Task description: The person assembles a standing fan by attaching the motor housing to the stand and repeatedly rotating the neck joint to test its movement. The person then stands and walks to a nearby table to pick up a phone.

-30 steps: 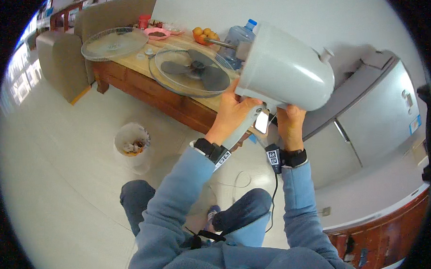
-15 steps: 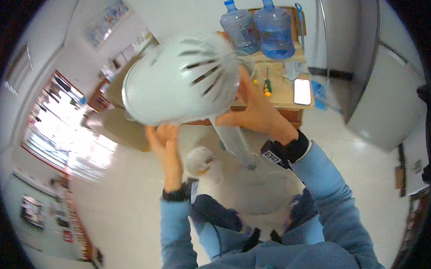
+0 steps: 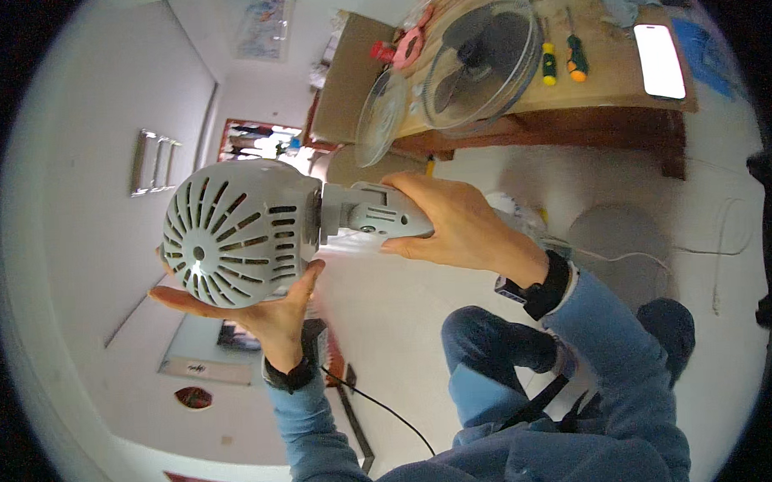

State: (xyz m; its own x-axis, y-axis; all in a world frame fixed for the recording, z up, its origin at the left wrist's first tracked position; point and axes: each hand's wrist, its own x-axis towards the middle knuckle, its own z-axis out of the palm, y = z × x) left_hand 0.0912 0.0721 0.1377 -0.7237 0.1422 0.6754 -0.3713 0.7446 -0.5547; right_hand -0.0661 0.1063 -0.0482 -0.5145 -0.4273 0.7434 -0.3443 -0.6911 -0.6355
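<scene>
Left fingers (image 3: 193, 305) cup a glossy, domed, radially slotted plastic housing (image 3: 241, 233). Right fingers (image 3: 416, 189) grip its smooth, pale grey neck (image 3: 389, 220).

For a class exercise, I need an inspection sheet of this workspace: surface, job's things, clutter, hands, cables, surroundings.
Surface: wooden table, pale top, darker brown side.
Job's things: grey fan housing with its neck, held off the table; dark fan blades on the table.
Clutter: yellow-handled screwdriver, green-and-orange screwdriver, phone with lit screen.
Hands: left hand cups the housing from below; right hand grips the neck.
Cables: pale cable on the floor; dark cable near the left wristband.
Surroundings: framed picture in the background.
</scene>
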